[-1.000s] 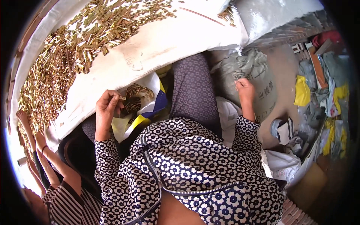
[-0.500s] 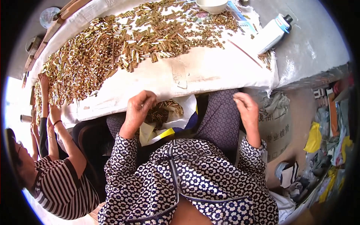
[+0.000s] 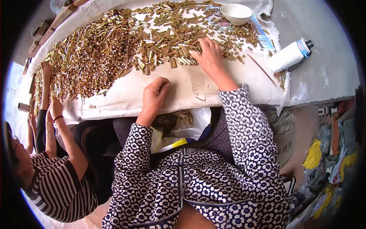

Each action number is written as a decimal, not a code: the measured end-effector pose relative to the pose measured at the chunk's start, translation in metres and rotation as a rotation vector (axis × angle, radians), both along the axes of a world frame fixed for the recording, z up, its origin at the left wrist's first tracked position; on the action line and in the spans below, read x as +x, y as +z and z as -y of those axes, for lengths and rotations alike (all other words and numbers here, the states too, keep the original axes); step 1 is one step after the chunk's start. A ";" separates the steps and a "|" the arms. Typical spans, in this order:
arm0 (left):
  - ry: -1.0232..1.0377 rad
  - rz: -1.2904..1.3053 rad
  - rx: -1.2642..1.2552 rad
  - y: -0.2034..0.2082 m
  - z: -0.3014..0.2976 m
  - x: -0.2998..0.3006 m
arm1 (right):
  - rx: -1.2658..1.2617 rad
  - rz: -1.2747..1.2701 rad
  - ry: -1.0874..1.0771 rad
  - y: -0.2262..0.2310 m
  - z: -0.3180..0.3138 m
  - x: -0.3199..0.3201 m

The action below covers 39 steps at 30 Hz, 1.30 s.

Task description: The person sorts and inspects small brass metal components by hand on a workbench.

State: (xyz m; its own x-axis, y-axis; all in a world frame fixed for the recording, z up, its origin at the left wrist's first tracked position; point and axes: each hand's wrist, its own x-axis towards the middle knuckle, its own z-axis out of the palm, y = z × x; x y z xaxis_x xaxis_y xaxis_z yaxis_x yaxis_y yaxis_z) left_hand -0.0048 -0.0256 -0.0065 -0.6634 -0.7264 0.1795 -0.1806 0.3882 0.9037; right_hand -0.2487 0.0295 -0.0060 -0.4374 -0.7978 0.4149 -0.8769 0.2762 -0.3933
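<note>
Small brass-coloured metal pieces [image 3: 95,57] lie heaped over the left and middle of a table covered in pale cloth [image 3: 126,93]. Over the near right part of the heap is my right hand [image 3: 211,61], its fingers apart and the fingertips right at some loose pieces. My left hand [image 3: 153,98] is closed above the table's front edge; whatever it may hold is hidden by the fingers. Below that edge, in my lap, an open white, yellow and blue bag [image 3: 200,117] holds more brass pieces [image 3: 169,121].
A white bowl [image 3: 236,17] stands at the back, beside smaller brass bits. To the right are a thin brown stick [image 3: 262,69] and a white bottle [image 3: 286,58] lying on its side. A co-worker in a striped shirt [image 3: 63,187] works at the left. Plastic bags [image 3: 313,154] lie on the right.
My right hand has moved from above my lap forward and left to the brass pieces. My left hand has shifted slightly forward and right, over the table's edge.
</note>
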 end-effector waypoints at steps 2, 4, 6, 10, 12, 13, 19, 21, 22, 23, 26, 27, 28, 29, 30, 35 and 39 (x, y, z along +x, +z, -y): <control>0.013 0.046 -0.041 0.003 -0.002 -0.002 | 0.132 -0.005 -0.068 -0.013 0.019 -0.007; 0.012 0.034 -0.056 0.003 -0.001 -0.001 | 0.159 0.007 -0.068 -0.017 0.031 0.006; 0.004 0.020 -0.072 0.000 0.001 -0.001 | 0.217 -0.003 -0.066 -0.020 0.042 0.018; 0.020 0.004 -0.028 0.003 -0.004 -0.001 | 0.213 -0.100 0.057 -0.010 0.035 0.065; 0.025 -0.007 -0.037 0.005 -0.004 -0.002 | 0.201 -0.035 0.085 -0.006 0.029 0.076; 0.022 -0.011 -0.016 0.006 -0.005 -0.003 | 0.187 0.032 0.115 -0.004 0.027 0.077; 0.036 -0.064 0.048 0.000 -0.003 -0.007 | 0.069 0.021 0.117 -0.017 0.034 0.090; 0.043 -0.097 0.068 -0.002 -0.001 -0.007 | -0.018 0.088 0.161 -0.016 0.038 0.095; 0.049 -0.088 0.083 -0.002 -0.001 -0.005 | -0.030 0.121 0.183 -0.015 0.037 0.097; 0.055 -0.078 0.098 -0.002 0.000 -0.005 | -0.029 0.121 0.177 -0.013 0.034 0.098; 0.053 -0.070 0.112 0.001 0.000 -0.002 | -0.148 0.338 0.244 -0.006 0.035 0.095; 0.053 -0.067 0.122 0.003 -0.002 -0.003 | -0.297 0.323 0.207 -0.013 0.034 0.078; 0.063 -0.065 0.125 0.002 -0.003 -0.002 | -0.264 0.382 0.157 -0.005 0.024 0.059; 0.048 -0.073 0.148 0.004 -0.003 -0.003 | -0.233 0.437 0.104 0.007 0.007 0.033; 0.030 -0.077 0.169 0.005 -0.003 -0.004 | -0.374 0.364 -0.047 -0.002 -0.009 0.009; -0.015 -0.099 0.252 -0.002 0.001 -0.004 | 0.215 0.053 -0.423 0.006 -0.068 -0.062; -0.015 -0.103 0.244 0.002 0.001 -0.004 | 0.275 0.143 -0.349 -0.002 -0.050 -0.044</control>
State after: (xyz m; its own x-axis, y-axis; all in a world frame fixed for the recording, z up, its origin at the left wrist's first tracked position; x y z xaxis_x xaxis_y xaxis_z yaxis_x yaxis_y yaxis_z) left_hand -0.0092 -0.0261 -0.0050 -0.6617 -0.7468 0.0668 -0.0791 0.1582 0.9842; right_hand -0.2926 0.0797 -0.0081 -0.7365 -0.6648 0.1250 -0.6556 0.6558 -0.3745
